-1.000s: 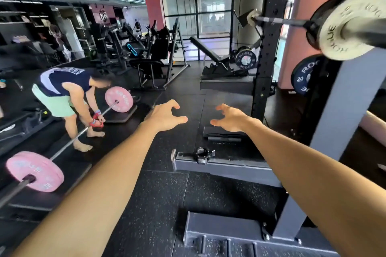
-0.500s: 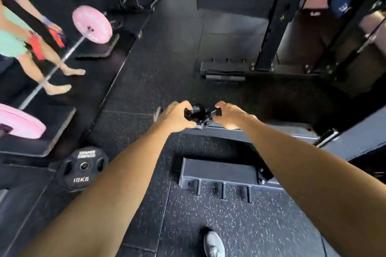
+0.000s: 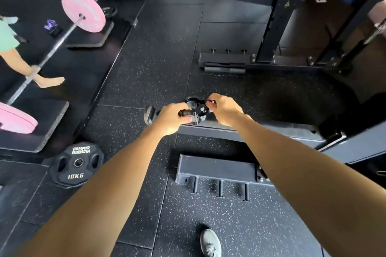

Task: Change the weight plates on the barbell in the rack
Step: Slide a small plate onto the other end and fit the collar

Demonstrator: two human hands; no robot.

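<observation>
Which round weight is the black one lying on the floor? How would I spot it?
Find the pink plate on the raised mat at the left. Just below it lies the black plate, flat on the floor. It alone has two grip holes and reads 10KG.

My left hand (image 3: 170, 119) and right hand (image 3: 224, 108), open and apart a second ago, now grip black collar (image 3: 195, 110) above rack base rail (image 3: 261, 131); view tipped floorward.

A pink-plated barbell (image 3: 62, 37) lies on the floor beside another person (image 3: 12, 48), near a purple item (image 3: 50, 24).
</observation>
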